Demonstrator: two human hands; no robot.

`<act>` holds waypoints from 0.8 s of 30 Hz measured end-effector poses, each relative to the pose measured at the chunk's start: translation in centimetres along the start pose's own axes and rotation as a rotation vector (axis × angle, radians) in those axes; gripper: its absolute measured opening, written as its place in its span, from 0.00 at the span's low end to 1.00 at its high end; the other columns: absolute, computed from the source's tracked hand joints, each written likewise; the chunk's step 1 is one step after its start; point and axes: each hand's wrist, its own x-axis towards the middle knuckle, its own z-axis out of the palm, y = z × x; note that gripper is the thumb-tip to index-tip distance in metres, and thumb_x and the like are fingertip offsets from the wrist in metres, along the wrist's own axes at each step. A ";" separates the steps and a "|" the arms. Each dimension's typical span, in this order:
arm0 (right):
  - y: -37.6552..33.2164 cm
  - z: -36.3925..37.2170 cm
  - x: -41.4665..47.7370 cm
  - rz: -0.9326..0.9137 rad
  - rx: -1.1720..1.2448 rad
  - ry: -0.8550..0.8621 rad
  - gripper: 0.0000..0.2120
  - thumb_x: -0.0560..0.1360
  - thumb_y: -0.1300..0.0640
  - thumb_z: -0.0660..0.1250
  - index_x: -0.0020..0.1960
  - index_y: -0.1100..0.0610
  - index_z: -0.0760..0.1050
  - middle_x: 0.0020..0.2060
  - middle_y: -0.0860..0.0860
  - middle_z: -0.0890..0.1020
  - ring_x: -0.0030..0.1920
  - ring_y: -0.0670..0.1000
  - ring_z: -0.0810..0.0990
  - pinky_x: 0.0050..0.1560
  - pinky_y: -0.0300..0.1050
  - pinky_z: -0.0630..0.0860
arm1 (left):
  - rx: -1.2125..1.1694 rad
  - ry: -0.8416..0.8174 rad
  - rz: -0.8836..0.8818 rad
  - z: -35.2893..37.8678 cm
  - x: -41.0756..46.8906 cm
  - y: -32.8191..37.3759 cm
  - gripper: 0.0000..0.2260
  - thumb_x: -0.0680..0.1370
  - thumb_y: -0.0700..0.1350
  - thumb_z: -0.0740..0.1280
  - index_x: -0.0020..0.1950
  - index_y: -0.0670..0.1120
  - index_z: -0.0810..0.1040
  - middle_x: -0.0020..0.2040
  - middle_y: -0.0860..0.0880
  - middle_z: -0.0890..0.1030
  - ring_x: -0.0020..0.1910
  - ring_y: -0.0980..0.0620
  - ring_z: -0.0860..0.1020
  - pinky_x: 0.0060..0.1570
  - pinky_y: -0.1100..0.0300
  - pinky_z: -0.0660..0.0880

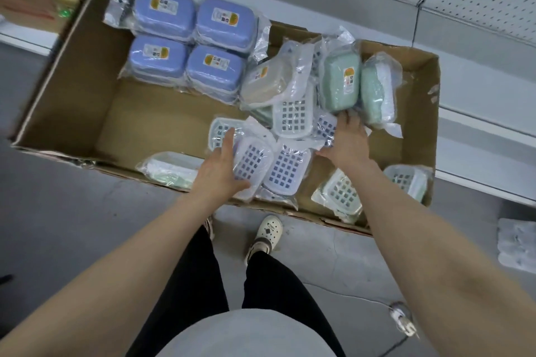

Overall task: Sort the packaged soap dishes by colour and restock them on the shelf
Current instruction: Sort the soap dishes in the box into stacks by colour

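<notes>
Reaching down into the open brown cardboard box [72, 72] on the grey floor, sorting with both hands spread flat and gripping nothing yet. Got the left hand [223, 166] laid fingers-straight on the upturned lilac-blue soap dishes in clear plastic bags [285, 171] near the front wall. Got the right hand [349, 143] stretched out, fingertips touching the lower edge of a mint-green bagged soap dish [342, 84]. Judging the handling: probably light, hollow hard plastic, stiff enough to squeeze, but wrapped in loose slick film, so likely to slide about inside the bag. Better to clamp across the short sides of the shell itself, thumb against fingers, than to pinch a floppy bag tail. Mind the white gridded inserts, possibly loose. Counting now: four lilac-blue lids face up in a tidy two-by-two block [188, 38] at the far left, seemingly with more stacked beneath. About five gridded undersides jumbled mid-box. At least three mint-green. One beige bagged dish [264, 81] lid up, perhaps a second at the front right. Cannot fix exact totals under the overlap. All of it in the box, none up on the white metal shelf [478, 136] beyond.
</notes>
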 end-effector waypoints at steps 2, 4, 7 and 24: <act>-0.2 -0.6 -0.5 0.047 -0.066 0.005 0.52 0.58 0.35 0.79 0.70 0.62 0.63 0.68 0.62 0.64 0.66 0.64 0.66 0.66 0.57 0.66 | -0.059 0.028 -0.036 0.0 0.2 0.1 0.48 0.68 0.47 0.78 0.78 0.49 0.50 0.61 0.42 0.76 0.58 0.39 0.76 0.55 0.49 0.72; 0.1 -1.3 -1.7 0.080 -0.106 0.076 0.51 0.56 0.34 0.78 0.68 0.61 0.64 0.64 0.61 0.67 0.62 0.64 0.69 0.63 0.57 0.67 | -0.037 0.119 0.053 -0.3 0.1 0.4 0.37 0.69 0.45 0.75 0.75 0.46 0.62 0.60 0.41 0.75 0.56 0.39 0.76 0.54 0.50 0.72; 0.8 -3.0 -3.8 0.133 -0.102 0.171 0.49 0.60 0.40 0.79 0.69 0.62 0.60 0.66 0.61 0.65 0.63 0.63 0.69 0.64 0.57 0.67 | 0.058 0.260 0.240 -1.3 -0.3 1.3 0.31 0.65 0.45 0.76 0.66 0.43 0.74 0.56 0.39 0.73 0.49 0.36 0.76 0.48 0.47 0.75; -0.7 0.0 -13.1 -0.276 -0.119 0.246 0.36 0.62 0.41 0.78 0.64 0.56 0.74 0.56 0.59 0.78 0.56 0.63 0.76 0.54 0.56 0.72 | 0.470 -0.234 0.453 -0.2 0.5 -1.4 0.46 0.72 0.55 0.71 0.80 0.48 0.45 0.76 0.44 0.61 0.69 0.41 0.68 0.65 0.51 0.67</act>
